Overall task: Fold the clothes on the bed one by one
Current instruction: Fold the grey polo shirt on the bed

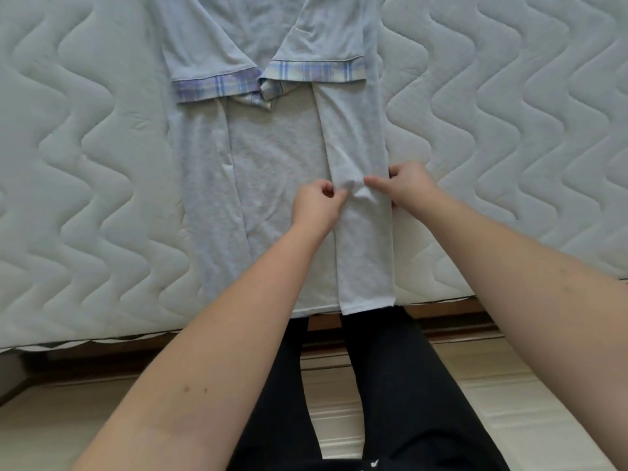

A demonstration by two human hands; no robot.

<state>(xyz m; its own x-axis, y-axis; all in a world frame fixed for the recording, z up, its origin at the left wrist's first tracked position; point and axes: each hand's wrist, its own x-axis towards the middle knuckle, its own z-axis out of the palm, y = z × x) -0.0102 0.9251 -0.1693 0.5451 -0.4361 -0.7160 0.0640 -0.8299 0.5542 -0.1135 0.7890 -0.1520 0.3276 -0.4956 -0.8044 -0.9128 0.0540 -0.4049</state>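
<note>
A pale blue garment [278, 158] lies flat and lengthwise on the quilted mattress [85, 164]. Both its long sides are folded inward, and its short sleeves with plaid cuffs [217, 85] meet near the top. Its hem hangs slightly over the bed's near edge. My left hand [317, 203] pinches the inner edge of the right folded panel [360, 239] about halfway down. My right hand [404, 186] grips the same panel at its outer edge, thumb on top, and the fabric bunches between the two hands.
The mattress stretches wide on both sides of the garment. A wooden bed frame [448, 316] runs below the mattress edge, with light floor [509, 402] beneath. My legs in black trousers [390, 385] stand against the bed.
</note>
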